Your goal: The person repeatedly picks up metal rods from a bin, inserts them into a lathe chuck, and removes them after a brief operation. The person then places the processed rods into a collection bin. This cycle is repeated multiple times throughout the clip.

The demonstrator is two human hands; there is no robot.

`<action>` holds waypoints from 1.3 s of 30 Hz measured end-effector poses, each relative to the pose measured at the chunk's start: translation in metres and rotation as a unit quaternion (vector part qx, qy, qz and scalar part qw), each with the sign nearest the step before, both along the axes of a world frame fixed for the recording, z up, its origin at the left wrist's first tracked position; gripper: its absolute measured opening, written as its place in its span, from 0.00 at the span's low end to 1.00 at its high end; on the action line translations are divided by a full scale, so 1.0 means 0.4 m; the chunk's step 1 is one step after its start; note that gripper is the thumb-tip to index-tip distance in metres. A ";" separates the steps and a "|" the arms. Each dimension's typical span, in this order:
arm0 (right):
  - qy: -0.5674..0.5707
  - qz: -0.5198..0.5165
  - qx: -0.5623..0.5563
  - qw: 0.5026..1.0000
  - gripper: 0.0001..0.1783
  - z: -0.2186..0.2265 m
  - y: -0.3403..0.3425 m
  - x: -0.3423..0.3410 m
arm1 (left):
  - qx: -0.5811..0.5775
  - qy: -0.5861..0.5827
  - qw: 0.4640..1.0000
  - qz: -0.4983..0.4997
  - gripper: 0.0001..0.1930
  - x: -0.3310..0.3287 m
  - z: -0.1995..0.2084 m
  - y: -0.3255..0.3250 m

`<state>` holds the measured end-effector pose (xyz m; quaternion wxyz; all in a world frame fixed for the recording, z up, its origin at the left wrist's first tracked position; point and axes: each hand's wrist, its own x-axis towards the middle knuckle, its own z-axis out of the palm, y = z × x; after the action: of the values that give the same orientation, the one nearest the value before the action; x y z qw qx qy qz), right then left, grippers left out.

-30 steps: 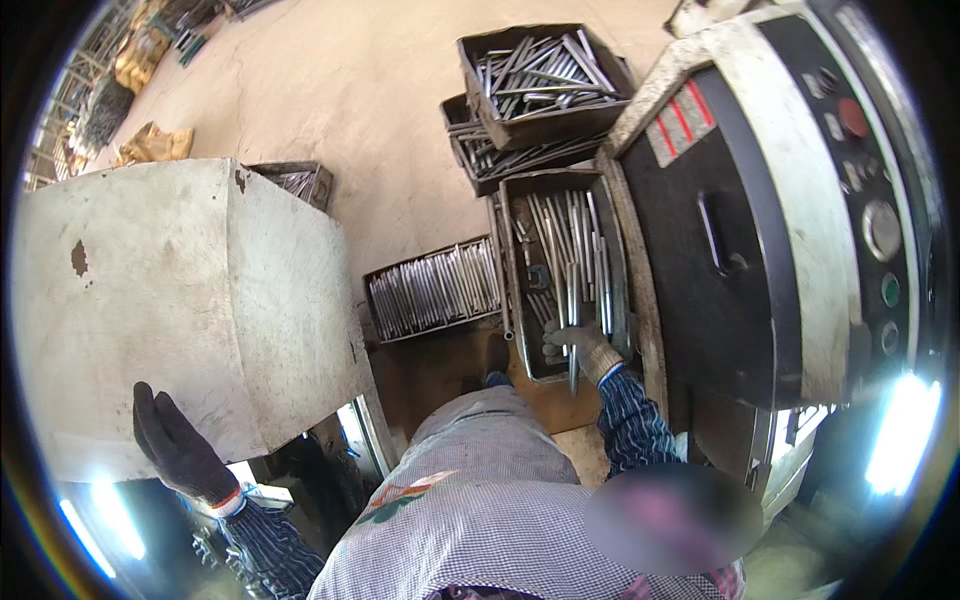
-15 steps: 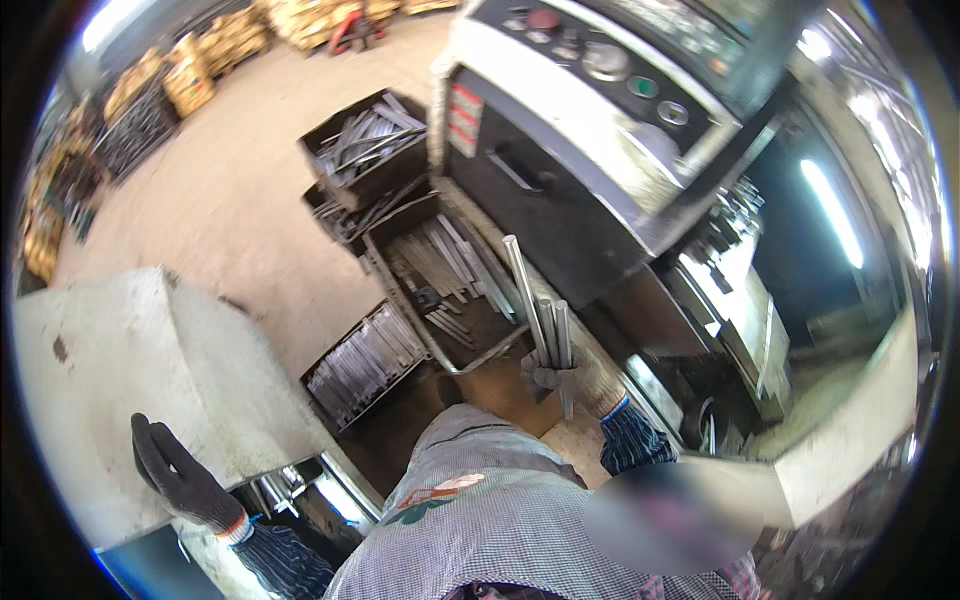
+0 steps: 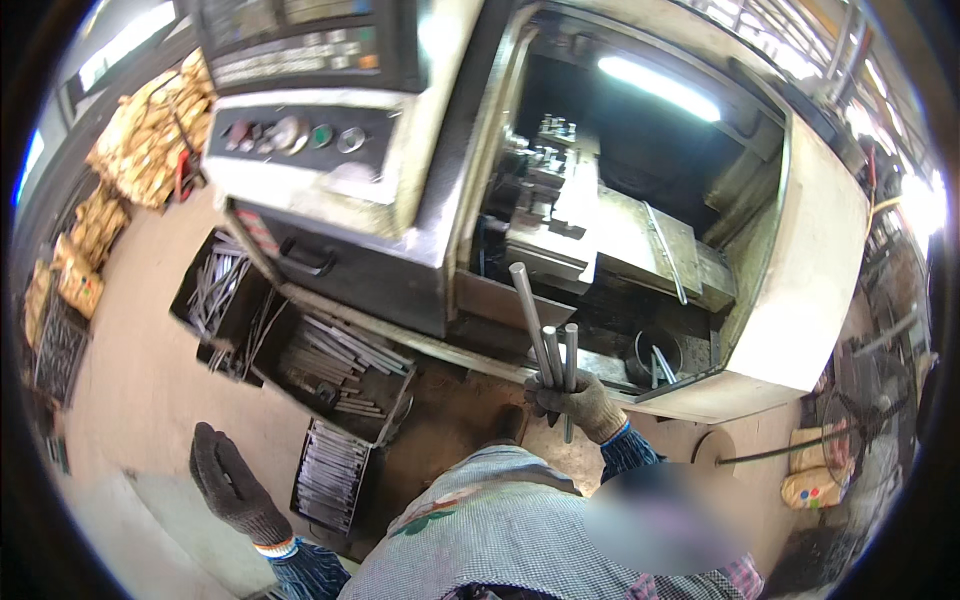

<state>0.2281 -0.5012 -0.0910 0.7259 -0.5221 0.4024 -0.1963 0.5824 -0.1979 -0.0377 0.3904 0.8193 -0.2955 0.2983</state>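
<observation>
Three rods [image 3: 553, 355] are held in the right hand [image 3: 578, 402], in front of the machine [image 3: 825, 270]; one reaches higher than the other two. Four boxes [image 3: 315, 406] of metal pieces can be counted to the left, one of them partly hidden under another; their contents are too many to be counted. One bar [image 3: 665, 250] is laid on the machine's inner ledge, under one lit lamp [image 3: 660, 88], and one bucket [image 3: 638, 368] is placed at the near right of the opening, with a few rods leaned in it; their exact number cannot be told.

Both hands are gloved. The right fingers are wrapped firmly around the lower part of the rods, which are kept nearly upright, tops tipped slightly left; the forearm is brought in from the near right. The left hand [image 3: 240, 490] is raised at the near left, its fingers almost straight and pointed far and left, with nothing gripped.
</observation>
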 end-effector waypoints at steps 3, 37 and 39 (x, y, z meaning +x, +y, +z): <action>-0.005 -0.049 -0.007 0.999 0.16 -0.005 -0.094 -0.075 | -0.018 0.042 0.997 -0.068 0.15 -0.021 -0.029 -0.160; 0.250 -0.279 -0.036 0.927 0.18 -0.379 -1.129 -0.149 | -0.036 -0.064 0.907 -0.415 0.16 -0.126 0.121 -0.878; 0.311 -0.250 -0.057 0.915 0.19 -0.371 -1.168 -0.144 | -0.053 -0.054 0.904 -0.421 0.16 -0.122 0.122 -0.879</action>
<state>0.1705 -0.9683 -0.2394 0.4598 -0.4798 0.7136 -0.2217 0.5336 -0.5495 0.0109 0.5061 0.5795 -0.6170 0.1654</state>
